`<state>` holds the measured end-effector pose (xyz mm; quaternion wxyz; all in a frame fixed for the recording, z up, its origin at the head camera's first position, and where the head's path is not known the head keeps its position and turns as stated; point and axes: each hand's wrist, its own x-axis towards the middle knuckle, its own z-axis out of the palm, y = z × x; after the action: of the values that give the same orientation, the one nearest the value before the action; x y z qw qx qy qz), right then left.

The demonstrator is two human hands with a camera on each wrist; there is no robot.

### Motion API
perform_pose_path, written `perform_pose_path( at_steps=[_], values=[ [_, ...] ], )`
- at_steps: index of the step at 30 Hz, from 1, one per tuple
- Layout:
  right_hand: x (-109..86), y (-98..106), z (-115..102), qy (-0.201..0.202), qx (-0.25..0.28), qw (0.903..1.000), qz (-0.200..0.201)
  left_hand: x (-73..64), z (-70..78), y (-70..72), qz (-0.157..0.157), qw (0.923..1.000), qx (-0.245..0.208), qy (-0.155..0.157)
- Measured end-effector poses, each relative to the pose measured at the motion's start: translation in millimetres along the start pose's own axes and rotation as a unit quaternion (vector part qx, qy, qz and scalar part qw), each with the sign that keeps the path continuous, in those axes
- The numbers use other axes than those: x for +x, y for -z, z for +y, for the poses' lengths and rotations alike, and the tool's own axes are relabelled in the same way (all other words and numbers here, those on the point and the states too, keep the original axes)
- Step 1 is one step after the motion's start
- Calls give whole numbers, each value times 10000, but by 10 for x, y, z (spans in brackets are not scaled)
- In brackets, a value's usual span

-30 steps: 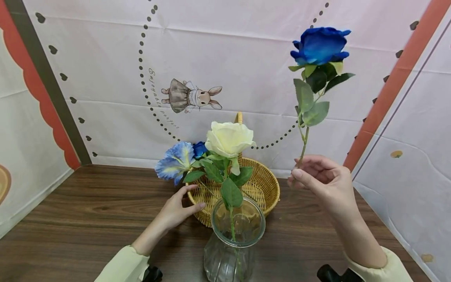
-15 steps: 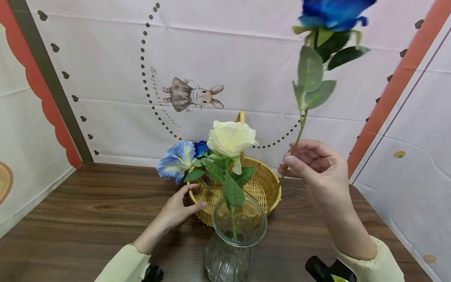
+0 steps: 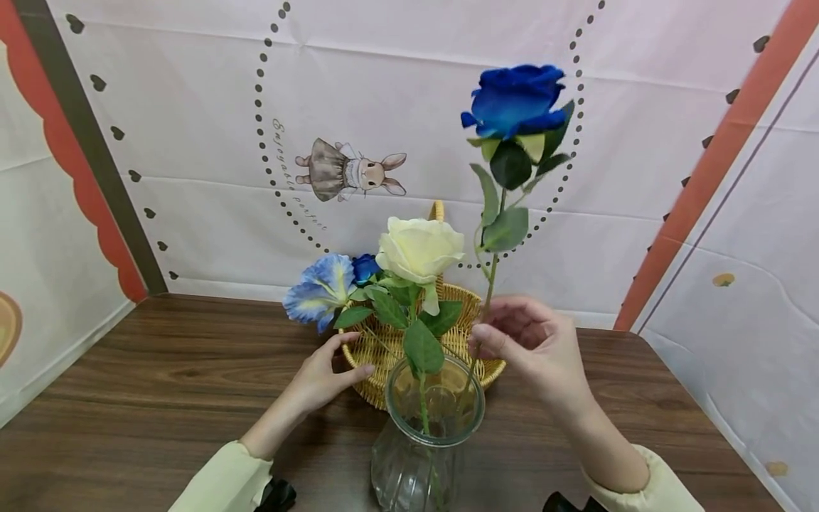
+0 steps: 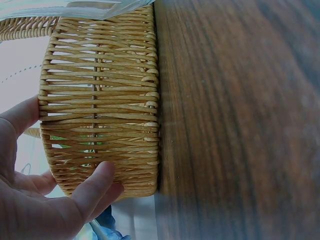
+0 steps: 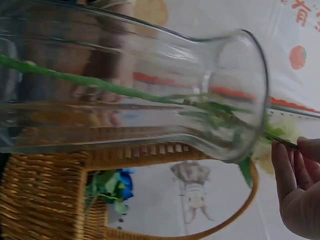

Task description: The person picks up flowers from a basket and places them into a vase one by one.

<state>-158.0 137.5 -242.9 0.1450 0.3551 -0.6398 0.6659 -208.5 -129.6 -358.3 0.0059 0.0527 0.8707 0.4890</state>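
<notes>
My right hand (image 3: pixel 537 355) pinches the thin stem of a blue rose (image 3: pixel 517 103), which stands upright with its leaves above the fingers. The stem's lower part goes into the mouth of a clear glass vase (image 3: pixel 416 473). Also in the vase is a cream-white rose (image 3: pixel 419 250) on a long green stem. In the right wrist view, the fingertips hold the stem just outside the glass vase (image 5: pixel 150 65). My left hand (image 3: pixel 320 380) holds the left end of a wicker basket (image 4: pixel 100 107), thumb at its rim and other fingers against its outer wall.
A pale blue flower (image 3: pixel 320 291) and a smaller blue bloom (image 3: pixel 365 269) hang over the basket's left side. The basket stands behind the vase on a dark wooden table (image 3: pixel 160 398). A printed cloth with a rabbit (image 3: pixel 348 171) hangs behind.
My right hand has carried the blue rose leftward, first rising and then lowering, and its stem now enters the vase mouth. The left hand stays on the basket.
</notes>
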Motion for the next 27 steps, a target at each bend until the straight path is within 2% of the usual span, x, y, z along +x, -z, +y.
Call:
perform_pose_path(
  at_steps=[3,7,11,14,17,24,27],
  values=[
    [-75,-17,55,-66,-288,9994,-165,2,-2,-3,5,10000,-12,-6],
    [-165,-29,92,-177,-938,9950,-296,-2,-3,-5,-11,10000,-11,5],
    [-237,-16,91,65,-1585,9868,-324,-10,-5,-1,-33,10000,-38,-3],
    [-278,26,85,115,-1855,9818,-383,-9,-4,-1,-8,10000,-71,-25],
    [-317,106,106,-74,-1831,9818,-502,-3,0,-1,4,10000,-81,-44],
    [-388,341,257,-643,-1148,9891,-659,-5,5,4,-40,10000,-85,-33],
    [-379,418,343,-934,-1099,9875,-631,-12,1,6,-39,10000,-90,-16]
  ],
)
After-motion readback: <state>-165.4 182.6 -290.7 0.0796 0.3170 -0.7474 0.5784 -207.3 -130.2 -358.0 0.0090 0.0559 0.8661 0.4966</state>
